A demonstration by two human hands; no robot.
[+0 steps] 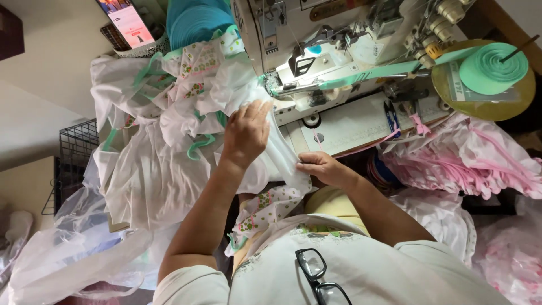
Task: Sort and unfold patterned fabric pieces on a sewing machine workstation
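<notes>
White fabric [279,155] under both hands

fabric [276,152] before sewing machine [316,51] | tape roll [492,69] right (on disc [451,85])

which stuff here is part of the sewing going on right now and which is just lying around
In use:
left hand and right hand, both on the white fabric piece
sewing machine
green tape roll feeding the machine

Lying about:
pile of sewn white pieces
pink fabric heap
blue snips
glasses
</notes>
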